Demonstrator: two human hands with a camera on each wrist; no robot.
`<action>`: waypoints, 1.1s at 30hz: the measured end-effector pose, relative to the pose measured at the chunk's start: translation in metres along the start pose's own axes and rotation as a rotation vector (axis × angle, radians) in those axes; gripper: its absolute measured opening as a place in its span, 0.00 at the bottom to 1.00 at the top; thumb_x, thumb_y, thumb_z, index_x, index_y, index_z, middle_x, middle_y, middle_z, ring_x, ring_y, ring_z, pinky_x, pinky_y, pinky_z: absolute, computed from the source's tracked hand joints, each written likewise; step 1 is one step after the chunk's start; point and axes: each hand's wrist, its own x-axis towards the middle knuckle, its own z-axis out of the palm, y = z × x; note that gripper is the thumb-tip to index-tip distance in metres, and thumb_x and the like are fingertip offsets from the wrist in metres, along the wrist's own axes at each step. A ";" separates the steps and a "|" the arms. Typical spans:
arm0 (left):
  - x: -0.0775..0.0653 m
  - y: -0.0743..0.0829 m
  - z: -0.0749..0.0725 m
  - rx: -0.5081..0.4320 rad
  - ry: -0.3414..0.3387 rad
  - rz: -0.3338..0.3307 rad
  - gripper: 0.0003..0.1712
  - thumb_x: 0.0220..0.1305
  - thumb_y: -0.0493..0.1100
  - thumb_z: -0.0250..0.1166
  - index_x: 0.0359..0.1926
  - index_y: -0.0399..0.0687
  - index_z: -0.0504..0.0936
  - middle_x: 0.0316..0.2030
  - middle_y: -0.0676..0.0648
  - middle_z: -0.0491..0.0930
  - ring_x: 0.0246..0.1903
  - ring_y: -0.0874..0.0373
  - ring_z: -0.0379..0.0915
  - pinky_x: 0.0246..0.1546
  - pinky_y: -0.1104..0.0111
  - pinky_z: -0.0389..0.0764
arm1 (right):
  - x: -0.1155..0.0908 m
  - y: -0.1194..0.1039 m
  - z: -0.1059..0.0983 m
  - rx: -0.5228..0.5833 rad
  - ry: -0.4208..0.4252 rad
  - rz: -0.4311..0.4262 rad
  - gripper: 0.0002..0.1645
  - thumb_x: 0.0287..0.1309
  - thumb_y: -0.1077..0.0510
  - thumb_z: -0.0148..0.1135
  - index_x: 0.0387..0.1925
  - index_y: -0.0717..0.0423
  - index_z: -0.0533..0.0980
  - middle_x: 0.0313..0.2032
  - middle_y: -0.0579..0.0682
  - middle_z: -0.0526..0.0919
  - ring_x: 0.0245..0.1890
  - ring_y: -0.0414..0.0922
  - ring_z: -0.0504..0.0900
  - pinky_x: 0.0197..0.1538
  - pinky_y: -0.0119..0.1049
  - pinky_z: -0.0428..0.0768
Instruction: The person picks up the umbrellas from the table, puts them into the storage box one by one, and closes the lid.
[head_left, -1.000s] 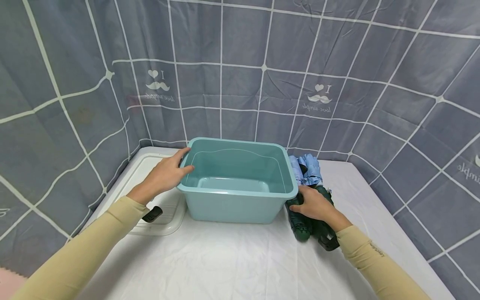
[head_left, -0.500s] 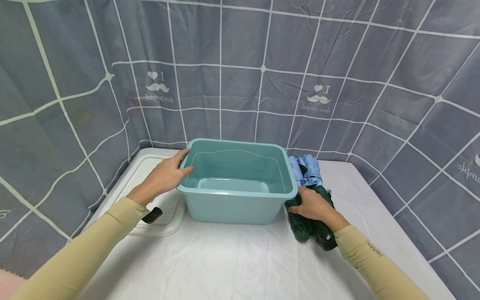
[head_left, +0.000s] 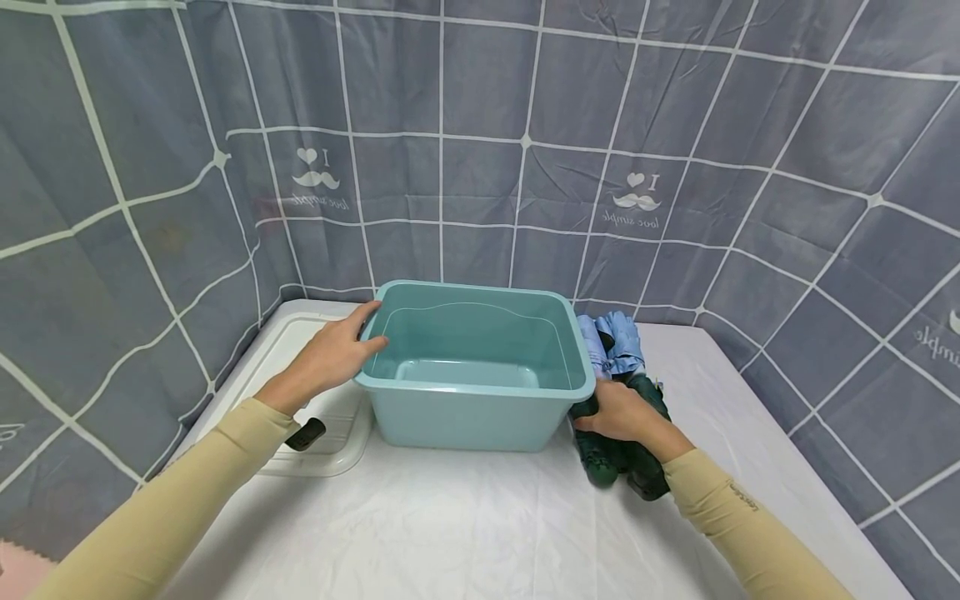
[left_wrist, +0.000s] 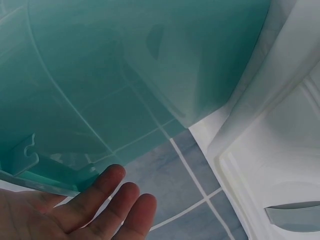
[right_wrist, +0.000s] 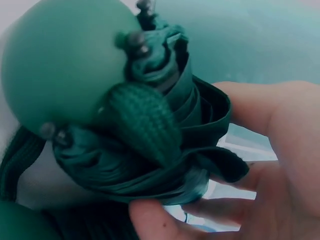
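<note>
A light teal plastic tub (head_left: 465,417) stands upright in the middle of the table. My left hand (head_left: 333,354) holds its left rim, thumb over the edge and fingers outside; in the left wrist view those fingers (left_wrist: 112,212) are loosely bent. To the right of the tub lie two folded dark green umbrellas (head_left: 600,462) side by side. My right hand (head_left: 626,412) grips the left one, whose round handle end (right_wrist: 65,60), gathered cloth and strap (right_wrist: 142,122) show in the right wrist view. Part of the other green umbrella is hidden under that hand.
Folded light blue umbrellas (head_left: 622,342) lie behind the green ones, against the tub's right side. A white lid (head_left: 330,433) with a raised rim lies left of the tub. A grey checked curtain (head_left: 480,167) surrounds the white table (head_left: 450,525).
My right hand has shifted slightly left and tightened around the green umbrella. The left hand keeps its place on the tub's rim.
</note>
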 end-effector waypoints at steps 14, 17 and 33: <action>0.001 -0.004 0.002 -0.007 0.001 0.005 0.42 0.72 0.59 0.52 0.81 0.55 0.49 0.72 0.32 0.64 0.68 0.34 0.65 0.62 0.39 0.67 | -0.002 -0.005 0.009 0.034 -0.051 0.064 0.49 0.48 0.50 0.79 0.68 0.61 0.67 0.54 0.64 0.83 0.45 0.55 0.84 0.48 0.55 0.81; 0.001 -0.004 0.001 0.002 0.008 0.005 0.42 0.72 0.59 0.52 0.81 0.55 0.50 0.72 0.32 0.63 0.68 0.33 0.65 0.62 0.39 0.67 | 0.000 -0.004 0.009 0.042 -0.042 0.062 0.47 0.47 0.52 0.79 0.67 0.62 0.68 0.51 0.63 0.84 0.40 0.53 0.84 0.44 0.53 0.81; 0.003 -0.004 0.001 0.080 0.005 0.008 0.45 0.71 0.60 0.52 0.82 0.55 0.46 0.74 0.33 0.60 0.71 0.33 0.58 0.64 0.37 0.63 | 0.000 -0.004 0.011 0.085 -0.026 0.098 0.42 0.51 0.57 0.74 0.66 0.63 0.69 0.59 0.66 0.79 0.59 0.64 0.79 0.60 0.64 0.73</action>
